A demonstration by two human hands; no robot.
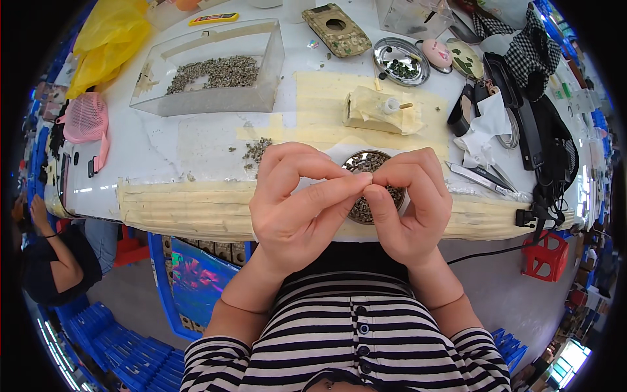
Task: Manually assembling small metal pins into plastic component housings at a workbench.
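Observation:
My left hand (294,209) and my right hand (415,202) meet at the fingertips above the near edge of the table. Thumb and forefinger of each are pinched together. Whatever sits between the fingertips is too small to make out. Right below them stands a round dish (367,151) of small grey-brown metal-looking pieces (363,210), partly covered by my fingers. A loose scatter of similar pieces (257,150) lies on the table beyond my left hand. Farther back, a block wrapped in cream tape (369,117) carries a small white cup with a thin stick.
A clear box (209,106) with many small pieces stands back left, near a yellow plastic bag (108,42). A camouflage toy tank hull (336,31) and a metal dish (381,49) sit at the back. Tweezers (480,178) lie right. A person's arm (62,255) shows far left.

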